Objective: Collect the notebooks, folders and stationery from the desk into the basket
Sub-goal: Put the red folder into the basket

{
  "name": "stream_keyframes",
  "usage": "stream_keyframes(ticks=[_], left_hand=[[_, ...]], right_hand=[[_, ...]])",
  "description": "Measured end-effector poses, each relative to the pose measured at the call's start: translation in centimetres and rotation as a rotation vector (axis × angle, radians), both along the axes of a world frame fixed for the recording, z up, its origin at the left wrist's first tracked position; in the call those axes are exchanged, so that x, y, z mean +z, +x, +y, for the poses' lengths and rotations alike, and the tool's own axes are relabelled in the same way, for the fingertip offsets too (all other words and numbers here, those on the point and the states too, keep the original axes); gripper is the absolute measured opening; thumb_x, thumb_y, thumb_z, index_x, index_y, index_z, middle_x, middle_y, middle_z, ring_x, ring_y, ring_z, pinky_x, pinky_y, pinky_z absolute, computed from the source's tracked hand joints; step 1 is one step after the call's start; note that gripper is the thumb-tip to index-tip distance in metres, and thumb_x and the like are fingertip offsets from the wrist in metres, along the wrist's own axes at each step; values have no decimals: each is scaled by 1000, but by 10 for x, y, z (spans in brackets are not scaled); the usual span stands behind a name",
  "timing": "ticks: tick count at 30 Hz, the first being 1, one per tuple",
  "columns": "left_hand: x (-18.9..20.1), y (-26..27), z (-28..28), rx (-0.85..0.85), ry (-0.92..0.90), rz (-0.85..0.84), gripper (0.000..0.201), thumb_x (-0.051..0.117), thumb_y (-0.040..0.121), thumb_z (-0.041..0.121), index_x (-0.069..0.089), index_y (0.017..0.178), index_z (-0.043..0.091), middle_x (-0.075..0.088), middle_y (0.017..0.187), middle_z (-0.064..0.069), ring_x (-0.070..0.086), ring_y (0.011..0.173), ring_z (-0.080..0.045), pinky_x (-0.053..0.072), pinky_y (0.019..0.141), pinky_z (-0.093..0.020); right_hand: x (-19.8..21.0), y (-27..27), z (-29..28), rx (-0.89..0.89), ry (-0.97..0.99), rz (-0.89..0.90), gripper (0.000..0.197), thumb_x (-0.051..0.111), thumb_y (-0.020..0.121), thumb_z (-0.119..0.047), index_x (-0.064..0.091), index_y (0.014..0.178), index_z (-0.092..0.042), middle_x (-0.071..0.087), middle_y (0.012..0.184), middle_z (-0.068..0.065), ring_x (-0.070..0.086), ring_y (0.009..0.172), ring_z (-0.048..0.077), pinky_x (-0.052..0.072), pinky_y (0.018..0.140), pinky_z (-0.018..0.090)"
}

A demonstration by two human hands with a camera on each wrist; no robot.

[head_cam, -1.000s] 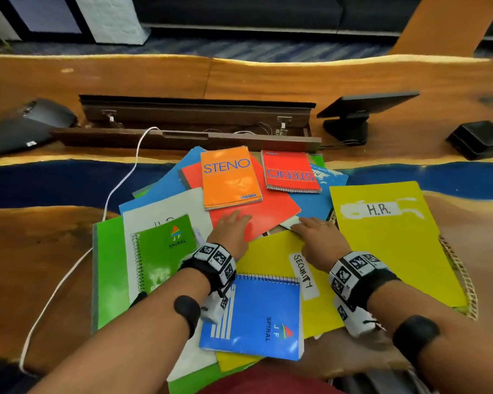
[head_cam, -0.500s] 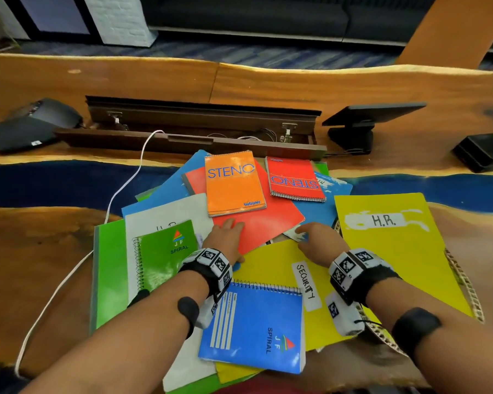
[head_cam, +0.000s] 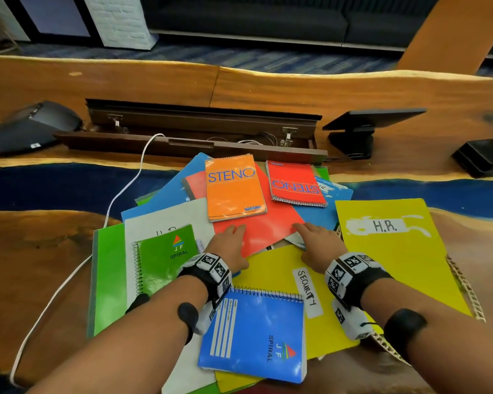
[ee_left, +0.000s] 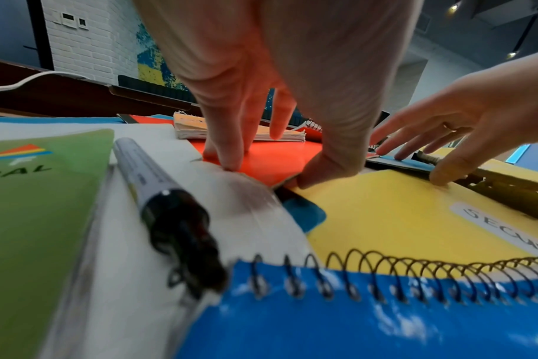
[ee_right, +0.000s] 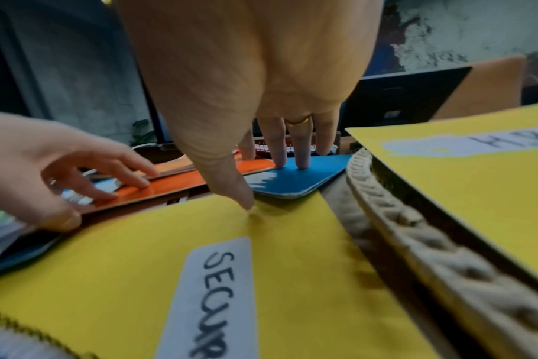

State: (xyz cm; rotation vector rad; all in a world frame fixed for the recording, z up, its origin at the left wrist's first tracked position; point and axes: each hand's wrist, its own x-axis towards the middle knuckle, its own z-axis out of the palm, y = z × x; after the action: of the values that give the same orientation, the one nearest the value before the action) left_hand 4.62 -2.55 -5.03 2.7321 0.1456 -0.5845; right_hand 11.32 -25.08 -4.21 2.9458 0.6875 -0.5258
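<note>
A heap of folders and notebooks lies over a woven basket whose rim (head_cam: 464, 285) shows at the right. My left hand (head_cam: 231, 240) pinches the near edge of the red folder (head_cam: 268, 223), fingers on top and thumb (ee_left: 304, 179) tucked under it. My right hand (head_cam: 313, 237) is open: its fingertips (ee_right: 301, 165) press the blue folder (ee_right: 304, 179), and its thumb touches the yellow SECURITY folder (head_cam: 273, 268). An orange STENO pad (head_cam: 234, 189) and a red one (head_cam: 296, 186) lie on the red folder. A blue spiral notebook (head_cam: 256, 336) lies nearest me.
A yellow H.R. folder (head_cam: 396, 251) covers the basket's right side. A green spiral notebook (head_cam: 165, 257), a white folder and a black-capped marker (ee_left: 157, 194) lie at the left. Behind are an open cable trough (head_cam: 199, 132), a white cable (head_cam: 120, 194) and a tablet stand (head_cam: 367, 123).
Both hands have slid a little forward on the pile; the right fingers now reach the blue folder by the red folder's corner. The pile itself has not shifted.
</note>
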Motion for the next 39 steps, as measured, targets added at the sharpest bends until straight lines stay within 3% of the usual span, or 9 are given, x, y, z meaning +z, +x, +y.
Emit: stream_keyframes(ticks=[6,14,17,20,25,29,33,36,39], left_hand=[[-3,2,-1,-20,20,9,87,71,75,26,27,149,21,37,146,-8,50,122,-33,48,97,-42],[-12,-9,7,-17,-34,53,78,65,81,14,31,150,32,8,163,-6,22,146,-34,35,113,-43],[-17,-11,13,-17,-69,77,82,66,79,10,32,148,39,7,164,0,16,149,-32,30,115,-53],[-20,-12,16,4,-82,94,84,64,76,12,30,145,47,9,164,5,10,150,-29,22,113,-64],[-18,-15,15,-16,-91,101,85,65,79,18,24,148,45,8,164,8,3,151,-30,18,112,-68],[-18,-17,15,-12,-108,94,84,64,82,20,21,151,42,8,164,8,3,151,-30,16,114,-66],[-10,-19,14,-33,-112,32,74,59,88,19,25,152,33,13,163,6,14,149,-26,20,119,-52],[-7,-18,16,-45,-145,-41,66,55,91,18,30,150,29,19,161,6,22,146,-23,25,117,-40],[-4,-18,17,-51,-164,-77,62,52,91,16,33,149,29,24,158,7,28,141,-21,31,113,-37]], right_hand=[[5,13,9,-305,284,112,65,55,90,-32,28,149,-21,47,144,6,46,129,28,44,101,41],[2,37,35,-420,240,136,66,57,90,-46,36,144,-13,52,134,16,53,120,34,47,96,41],[1,43,41,-493,216,150,56,58,89,-49,51,128,-9,54,127,19,54,115,36,46,96,41],[2,43,46,-552,299,185,43,60,89,-41,60,112,-4,61,118,21,58,107,36,48,91,38],[8,31,54,-654,565,169,43,64,90,-21,49,127,-6,61,125,18,57,116,35,43,95,37],[13,23,59,-632,670,136,35,61,88,-17,49,120,-13,66,113,16,64,99,35,51,89,43],[25,17,58,-556,734,107,26,57,89,-14,44,109,-23,68,93,11,68,60,32,58,64,49],[37,15,57,-526,775,85,26,56,86,-13,43,104,-26,66,89,9,66,57,32,58,56,50],[48,12,51,-534,828,44,28,56,83,-11,44,102,-28,64,86,6,65,62,32,57,55,50]])
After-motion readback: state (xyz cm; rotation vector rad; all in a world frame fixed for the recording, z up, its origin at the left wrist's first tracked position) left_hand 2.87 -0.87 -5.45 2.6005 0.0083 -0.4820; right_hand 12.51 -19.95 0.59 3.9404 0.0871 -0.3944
